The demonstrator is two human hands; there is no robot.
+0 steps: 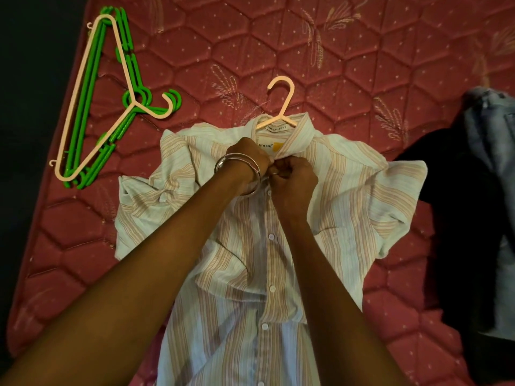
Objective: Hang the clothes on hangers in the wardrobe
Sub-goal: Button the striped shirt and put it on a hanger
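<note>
A pale striped button-up shirt (348, 196) lies face up on the red quilted mattress (223, 51). A peach hanger (281, 104) sits inside its collar, hook pointing away from me. My left hand (248, 157), with metal bangles on the wrist, and my right hand (292, 176) meet just below the collar. Both pinch the shirt's front placket at the top button. The button itself is hidden by my fingers.
A stack of spare hangers (97, 98), one peach on several green, lies at the mattress's far left. A dark garment (451, 218) and pale denim (490, 129) are piled at the right edge. Dark floor borders the mattress on the left.
</note>
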